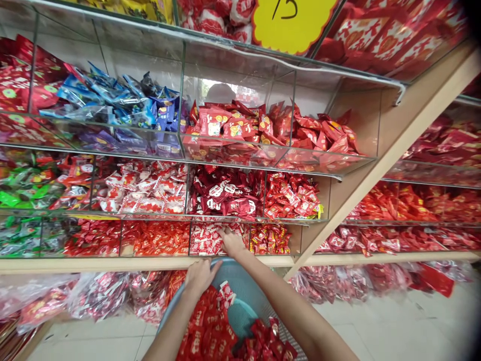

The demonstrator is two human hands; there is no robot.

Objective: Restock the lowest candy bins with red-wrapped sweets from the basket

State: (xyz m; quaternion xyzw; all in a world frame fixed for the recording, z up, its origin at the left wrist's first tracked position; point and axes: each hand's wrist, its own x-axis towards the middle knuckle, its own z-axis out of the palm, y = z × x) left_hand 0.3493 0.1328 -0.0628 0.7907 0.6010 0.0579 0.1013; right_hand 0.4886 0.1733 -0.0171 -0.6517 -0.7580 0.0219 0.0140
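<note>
My left hand is closed on the upper rim of a blue-green plastic basket. Inside the basket lie red packets, dark red packets and a few white-and-red candies. My right hand reaches past the basket into a low shelf compartment of white-and-red candies. Its fingertips are among the candies, and whether they hold one is too small to tell.
Clear-walled shelves hold wrapped sweets in many compartments. A slanting wooden panel divides them on the right. Filled plastic bags lie below the bottom shelf, above a tiled floor. A yellow price sign hangs at the top.
</note>
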